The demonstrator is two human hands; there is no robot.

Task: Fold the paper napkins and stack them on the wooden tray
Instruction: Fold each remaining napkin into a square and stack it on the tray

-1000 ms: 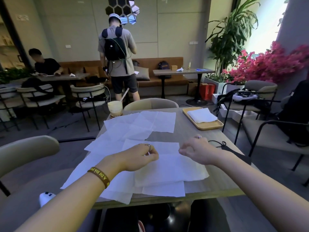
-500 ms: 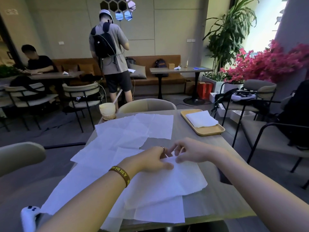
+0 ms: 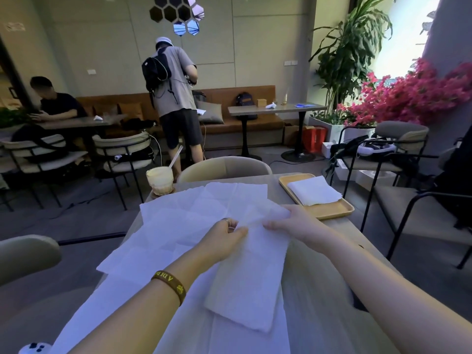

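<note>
A white paper napkin (image 3: 251, 277), folded into a long strip, hangs over the table in front of me. My left hand (image 3: 224, 237) pinches its upper left edge and my right hand (image 3: 293, 223) grips its upper right corner, lifting the top end off the table. Several unfolded napkins (image 3: 194, 213) lie spread across the left and middle of the table, some overlapping. At the table's far right stands the wooden tray (image 3: 332, 210) with a folded white napkin stack (image 3: 314, 190) on it.
An iced drink with a straw (image 3: 159, 181) stands at the table's far left corner. A chair back (image 3: 224, 168) is across the table, more chairs to the right and left. A white controller (image 3: 35, 348) lies bottom left. Two people are in the background.
Both hands have closed on the napkin's far edge, brought it together and lifted it off the table; it now shows as a narrower folded strip. The camera moved closer and tilted.
</note>
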